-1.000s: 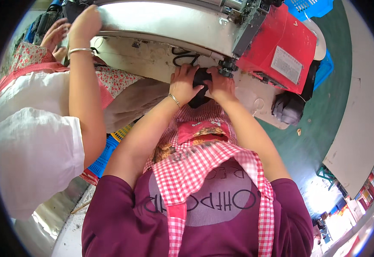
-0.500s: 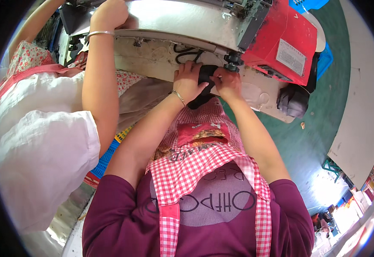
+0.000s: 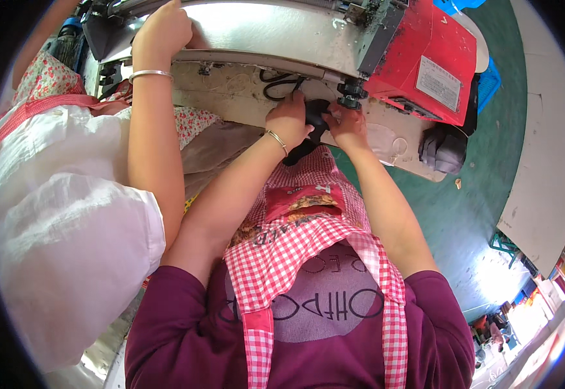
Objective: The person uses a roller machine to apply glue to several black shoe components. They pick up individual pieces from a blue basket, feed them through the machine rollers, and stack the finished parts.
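Between my two hands is a piece of soft black cloth [image 3: 317,115], sock-like in shape, at the front edge of the machine table. My left hand [image 3: 288,120] is closed on its left side, with a bracelet at the wrist. At the cloth's right side my right hand [image 3: 348,128] pinches the edge between bent fingers. The lower part of the cloth hangs over the table edge by my checked apron [image 3: 315,253]. How the far fingertips grip is partly hidden.
Ahead lies a machine with a broad metal cover [image 3: 276,32], a black knob [image 3: 352,94] and a red housing [image 3: 418,61]. A dark grey bundle [image 3: 444,149] sits at the table's right end. On the left, a co-worker's arm [image 3: 156,117] reaches onto the machine.
My hands have shifted slightly on the black cloth, which now shows narrower between them. The co-worker's arm has moved slightly to the right and down.
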The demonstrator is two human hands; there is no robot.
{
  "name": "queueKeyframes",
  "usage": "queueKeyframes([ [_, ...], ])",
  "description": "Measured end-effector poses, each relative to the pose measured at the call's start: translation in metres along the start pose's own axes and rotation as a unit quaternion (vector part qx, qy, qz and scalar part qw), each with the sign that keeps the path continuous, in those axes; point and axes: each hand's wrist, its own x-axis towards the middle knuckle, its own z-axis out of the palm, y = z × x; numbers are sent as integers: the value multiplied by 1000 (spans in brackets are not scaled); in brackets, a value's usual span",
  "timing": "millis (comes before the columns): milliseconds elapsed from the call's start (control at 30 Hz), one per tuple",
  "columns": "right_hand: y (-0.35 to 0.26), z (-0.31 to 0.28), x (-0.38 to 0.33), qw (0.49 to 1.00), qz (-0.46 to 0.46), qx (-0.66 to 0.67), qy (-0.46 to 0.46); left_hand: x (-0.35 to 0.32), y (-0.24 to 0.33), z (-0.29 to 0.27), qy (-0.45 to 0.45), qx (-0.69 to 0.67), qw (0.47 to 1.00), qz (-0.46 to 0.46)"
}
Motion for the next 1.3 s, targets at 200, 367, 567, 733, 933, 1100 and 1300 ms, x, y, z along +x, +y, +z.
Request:
queueKeyframes([
  [200,2,-5,-2,998,-63,20,20,-6,3,12,3,31,999,28],
  [367,1,-12,-4,988,-129,82,-14,-14,2,13,11,-32,999,33],
  [567,0,-12,-12,985,-121,121,-4,-22,-5,11,108,-136,984,45],
  [733,-21,-33,-20,968,-30,240,-63,-26,-18,-15,23,-221,971,88],
  [933,-45,-58,-27,870,63,469,-136,-42,-16,-43,76,-226,950,203],
  [1100,-36,-69,-27,808,122,556,-155,-70,-4,-49,138,-256,934,208],
  [1300,3,-68,-15,796,134,564,-175,-88,-4,-65,163,-292,926,174],
])
